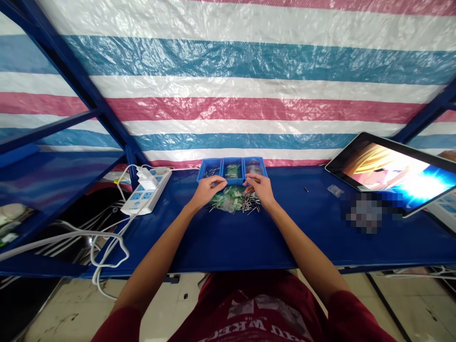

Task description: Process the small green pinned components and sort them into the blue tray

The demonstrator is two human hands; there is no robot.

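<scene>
My left hand is closed, its thumb and fingers brought together at the front edge of a blue three-compartment bin. Whatever it pinches is too small to make out. Opposite it, my right hand has its fingers curled in by the bin's right compartment; what they hold, if anything, is hidden. Below and between the hands lie green-marked clear plastic bags in a pile. Dark and silvery metal pins are heaped beside the bags, under my right hand. The bin holds pins at left, green bags in the middle and clear bags at right.
A white power strip with a plug and cables stands at the left. To the right are a single pin, a small clear bag and a tilted lit screen. Striped sheeting hangs behind the blue table.
</scene>
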